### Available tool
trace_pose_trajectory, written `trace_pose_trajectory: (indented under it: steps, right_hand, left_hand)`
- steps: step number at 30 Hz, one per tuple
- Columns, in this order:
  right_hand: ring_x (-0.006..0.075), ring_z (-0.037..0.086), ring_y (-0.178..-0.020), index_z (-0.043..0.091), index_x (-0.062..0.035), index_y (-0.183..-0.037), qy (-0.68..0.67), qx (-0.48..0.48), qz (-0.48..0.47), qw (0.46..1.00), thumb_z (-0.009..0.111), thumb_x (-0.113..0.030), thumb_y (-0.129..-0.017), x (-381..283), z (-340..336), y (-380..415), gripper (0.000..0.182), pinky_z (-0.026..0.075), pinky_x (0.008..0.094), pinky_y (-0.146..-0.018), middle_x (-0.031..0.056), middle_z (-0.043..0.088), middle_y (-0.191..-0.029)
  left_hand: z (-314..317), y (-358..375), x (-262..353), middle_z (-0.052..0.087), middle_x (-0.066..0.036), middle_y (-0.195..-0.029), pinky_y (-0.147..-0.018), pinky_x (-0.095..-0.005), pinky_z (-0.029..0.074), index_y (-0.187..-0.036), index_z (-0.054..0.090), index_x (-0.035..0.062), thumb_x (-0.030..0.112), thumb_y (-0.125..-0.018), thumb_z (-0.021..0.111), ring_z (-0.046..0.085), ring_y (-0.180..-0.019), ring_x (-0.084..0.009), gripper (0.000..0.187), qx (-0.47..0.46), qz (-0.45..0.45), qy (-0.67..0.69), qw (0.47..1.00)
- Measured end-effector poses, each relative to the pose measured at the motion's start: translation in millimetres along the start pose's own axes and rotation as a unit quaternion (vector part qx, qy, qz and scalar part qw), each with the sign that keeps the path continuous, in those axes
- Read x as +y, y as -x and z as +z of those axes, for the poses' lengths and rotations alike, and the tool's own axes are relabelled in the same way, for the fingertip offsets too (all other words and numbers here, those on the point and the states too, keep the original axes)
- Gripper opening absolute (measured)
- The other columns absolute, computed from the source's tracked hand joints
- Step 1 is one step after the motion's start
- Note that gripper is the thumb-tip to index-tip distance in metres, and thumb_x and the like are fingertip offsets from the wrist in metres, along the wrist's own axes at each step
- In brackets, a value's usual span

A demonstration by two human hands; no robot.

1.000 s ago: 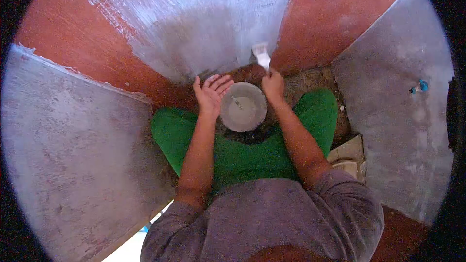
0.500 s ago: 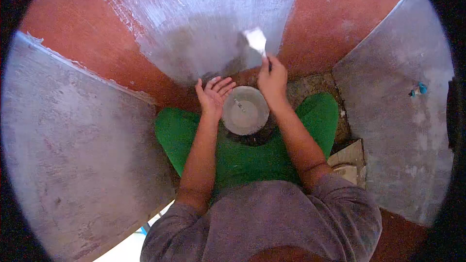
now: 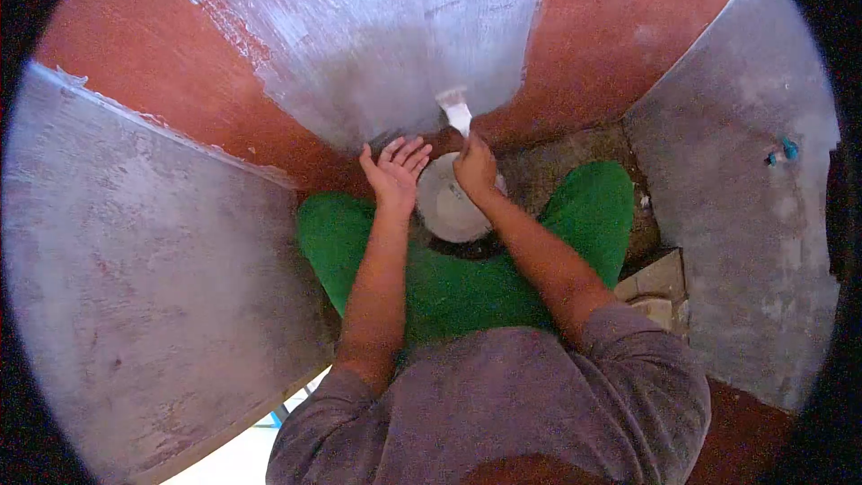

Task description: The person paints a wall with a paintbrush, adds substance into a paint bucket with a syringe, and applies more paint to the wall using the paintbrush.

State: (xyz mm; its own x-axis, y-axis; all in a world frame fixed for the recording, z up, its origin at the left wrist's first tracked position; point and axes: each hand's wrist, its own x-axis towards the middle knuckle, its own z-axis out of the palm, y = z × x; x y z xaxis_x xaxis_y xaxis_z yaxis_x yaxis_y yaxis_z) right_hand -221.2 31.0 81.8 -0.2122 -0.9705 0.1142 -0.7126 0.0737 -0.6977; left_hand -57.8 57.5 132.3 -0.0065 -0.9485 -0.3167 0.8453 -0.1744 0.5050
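Observation:
My right hand [image 3: 475, 169] is closed round the handle of a flat paintbrush [image 3: 456, 112], its bristles up against the lower part of a pale grey-white coated patch [image 3: 386, 63] on the wall. Below that hand stands a round bucket [image 3: 444, 216] with a light grey inside, between my knees, partly covered by the hand. My left hand [image 3: 396, 171] is open and holds nothing, palm up with fingers spread, just left of the bucket's rim and near the bottom of the wall.
Reddish wall [image 3: 620, 45] flanks the coated patch on both sides. Grey side walls rise at left [image 3: 162, 260] and right [image 3: 736, 198], the right one with a small blue tap-like fitting [image 3: 788, 149]. A piece of cardboard [image 3: 660, 283] lies by my right thigh.
My right hand has moved down and left with the paintbrush, from higher on the patch to over the bucket's rim. My left hand has stayed nearly in place.

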Motion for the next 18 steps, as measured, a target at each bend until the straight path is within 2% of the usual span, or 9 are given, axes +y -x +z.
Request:
trace_pose_trajectory:
  steps: [2,6,9,12,14,15,17,18]
  right_hand:
    - [0.0408,0.061,-0.09,0.062,0.002,-0.094,0.074,-0.071,0.035,0.994,0.052,-0.018,-0.084,38.6,25.7,1.8,0.024,0.048,0.0489,-0.079,0.0266,0.062,-0.095]
    - [0.0391,0.062,-0.094,0.064,0.0009,-0.096,0.128,-0.169,0.086,0.974,0.059,-0.021,-0.077,93.2,38.1,3.7,0.029,0.049,0.0475,-0.082,0.0246,0.063,-0.102]
    - [0.0378,0.062,-0.095,0.066,-0.0053,-0.096,0.23,-0.138,-0.12,0.956,0.06,-0.019,-0.073,193.9,122.2,4.2,0.027,0.049,0.0499,-0.083,0.0188,0.065,-0.099]
    - [0.0361,0.062,-0.098,0.067,-0.0017,-0.1,0.228,-0.305,-0.001,0.925,0.061,-0.023,-0.076,119.7,41.4,9.0,0.033,0.05,0.0451,-0.083,0.021,0.064,-0.104]
    - [0.0352,0.061,-0.1,0.068,-0.0038,-0.1,0.252,-0.291,0.011,0.923,0.063,-0.024,-0.073,150.2,79.7,-1.5,0.033,0.049,0.0445,-0.084,0.0196,0.064,-0.107]
    - [0.0356,0.06,-0.101,0.067,-0.0042,-0.101,0.268,-0.305,-0.058,0.912,0.064,-0.024,-0.072,135.0,57.0,2.0,0.035,0.049,0.0448,-0.086,0.02,0.063,-0.108]
    - [0.0377,0.056,-0.105,0.064,-0.004,-0.107,0.131,-0.188,-0.005,0.973,0.063,-0.024,-0.073,73.2,-29.3,-10.9,0.04,0.044,0.0455,-0.092,0.0208,0.058,-0.114]
    - [0.0387,0.055,-0.107,0.062,-0.0039,-0.11,0.056,-0.126,0.008,0.99,0.063,-0.024,-0.073,40.9,-74.3,-18.3,0.042,0.042,0.0459,-0.095,0.0212,0.055,-0.117]
  left_hand:
    - [1.5,0.8,-1.6,0.045,-0.029,-0.129,-0.099,-0.0496,0.037,-0.124,0.039,-0.0031,0.065,-0.083,0.04,0.046,-0.117,-0.046,0.08,0.006,-0.001,0.019,1.0]
    - [-7.1,-1.3,-5.8,0.038,-0.029,-0.136,-0.104,-0.0504,0.032,-0.134,0.033,-0.0016,0.065,-0.083,0.04,0.04,-0.124,-0.0453,0.084,-0.088,-0.015,0.052,0.995]
    - [7.3,1.0,-3.6,0.031,-0.028,-0.142,-0.107,-0.0509,0.028,-0.139,0.028,-0.0002,0.066,-0.084,0.038,0.034,-0.129,-0.0439,0.086,-0.159,-0.042,0.058,0.985]
    - [16.6,5.6,-9.0,0.027,-0.026,-0.145,-0.108,-0.0514,0.026,-0.141,0.026,0.0011,0.065,-0.084,0.037,0.029,-0.132,-0.0426,0.086,-0.192,-0.042,0.079,0.977]
    - [29.5,6.9,-17.1,0.026,-0.025,-0.146,-0.109,-0.052,0.024,-0.142,0.024,0.002,0.066,-0.085,0.036,0.027,-0.134,-0.0419,0.087,-0.208,-0.031,0.074,0.975]
    - [35.3,9.3,-24.6,0.027,-0.025,-0.145,-0.108,-0.0513,0.025,-0.142,0.025,0.0016,0.066,-0.084,0.035,0.029,-0.133,-0.0414,0.087,-0.181,-0.032,0.046,0.982]
    - [44.7,1.4,-38.2,0.03,-0.025,-0.144,-0.107,-0.0498,0.027,-0.14,0.027,0.0008,0.068,-0.084,0.034,0.033,-0.131,-0.0402,0.088,-0.163,-0.04,-0.009,0.986]
    - [51.0,-9.3,-50.0,0.03,-0.024,-0.144,-0.108,-0.0506,0.024,-0.141,0.026,0.0018,0.07,-0.083,0.032,0.031,-0.133,-0.0393,0.09,-0.144,-0.076,-0.022,0.986]
